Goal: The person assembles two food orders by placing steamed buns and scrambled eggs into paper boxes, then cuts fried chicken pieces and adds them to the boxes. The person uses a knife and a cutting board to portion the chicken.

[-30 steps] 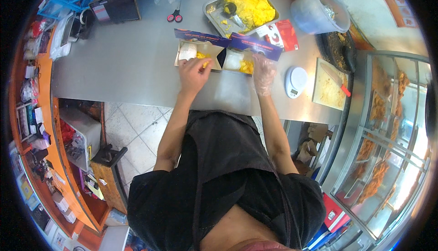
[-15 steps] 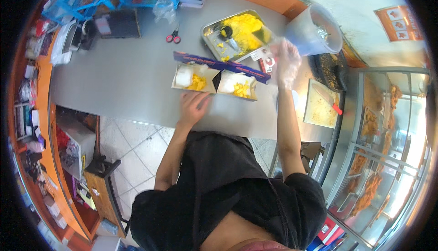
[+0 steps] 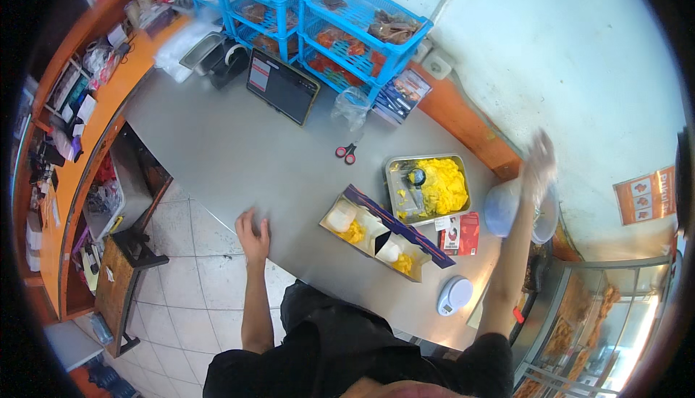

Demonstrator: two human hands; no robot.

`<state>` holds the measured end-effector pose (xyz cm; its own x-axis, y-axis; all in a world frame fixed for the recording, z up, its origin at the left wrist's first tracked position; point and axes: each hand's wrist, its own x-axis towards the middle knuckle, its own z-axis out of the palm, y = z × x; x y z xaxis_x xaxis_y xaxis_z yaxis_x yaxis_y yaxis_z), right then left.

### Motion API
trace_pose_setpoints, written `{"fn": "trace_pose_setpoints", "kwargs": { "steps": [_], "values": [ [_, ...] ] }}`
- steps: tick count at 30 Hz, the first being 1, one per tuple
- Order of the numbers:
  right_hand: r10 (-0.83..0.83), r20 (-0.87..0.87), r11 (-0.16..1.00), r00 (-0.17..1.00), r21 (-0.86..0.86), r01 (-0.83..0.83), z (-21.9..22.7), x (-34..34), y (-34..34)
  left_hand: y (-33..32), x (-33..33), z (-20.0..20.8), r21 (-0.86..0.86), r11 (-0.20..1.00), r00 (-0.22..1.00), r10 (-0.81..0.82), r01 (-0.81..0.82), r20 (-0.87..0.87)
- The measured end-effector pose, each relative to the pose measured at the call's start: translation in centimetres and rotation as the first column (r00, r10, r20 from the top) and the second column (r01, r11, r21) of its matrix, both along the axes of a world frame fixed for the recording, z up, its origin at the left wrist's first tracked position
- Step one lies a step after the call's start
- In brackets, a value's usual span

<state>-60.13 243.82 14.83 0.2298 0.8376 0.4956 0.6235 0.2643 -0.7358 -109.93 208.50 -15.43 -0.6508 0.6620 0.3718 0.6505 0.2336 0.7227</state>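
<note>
My left hand [image 3: 253,234] is bare and empty, its fingers apart over the front edge of the metal table [image 3: 239,174]. On my right hand [image 3: 538,163] is a clear plastic glove; it is raised by the wall over a pale plastic bin [image 3: 504,206], fingers stretched out and slightly blurred, with nothing seen in it. Between my hands stand two open takeaway boxes side by side, a left box [image 3: 327,227] and a right box [image 3: 392,268]. Each has a white block that looks like rice and yellow scrambled egg [image 3: 353,232]. Behind them, a metal tray [image 3: 395,194] contains more egg and a dark-ended utensil [image 3: 417,177].
Red-handled scissors [image 3: 346,154], a plastic bag [image 3: 352,108] and a tablet [image 3: 281,85] lie toward the back. Blue stacked baskets [image 3: 362,32] stand against the wall. At right are a red-and-white box [image 3: 463,234], a round kitchen scale [image 3: 455,295] and a glass food cabinet [image 3: 601,325].
The view has swung, shifting the table's contents. My left hand has left the boxes' front side for the table edge. My right hand has risen from beside the tray to over the bin.
</note>
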Motion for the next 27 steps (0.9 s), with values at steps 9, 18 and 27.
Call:
{"fn": "trace_pose_setpoints", "kwargs": {
  "steps": [9, 18, 27],
  "values": [
    [0.435, 0.87, 0.896, 0.233, -0.393, -0.206, 5.9, -34.7, 18.1, 0.8, -0.8, -0.7, -0.097, 0.989, 0.994, 0.109, -0.11, -0.019],
    [0.377, 0.926, 0.915, 0.024, -0.369, -0.161, 8.3, -36.1, 22.7, 1.4, -1.0, -0.7, -0.087, 0.99, 0.994, 0.111, -0.111, -0.015],
    [0.401, 0.902, 0.901, 0.161, -0.356, -0.249, 3.5, -38.2, 23.4, 1.4, -0.9, -0.7, -0.084, 0.99, 0.993, 0.116, -0.117, -0.023]
  ]
}}
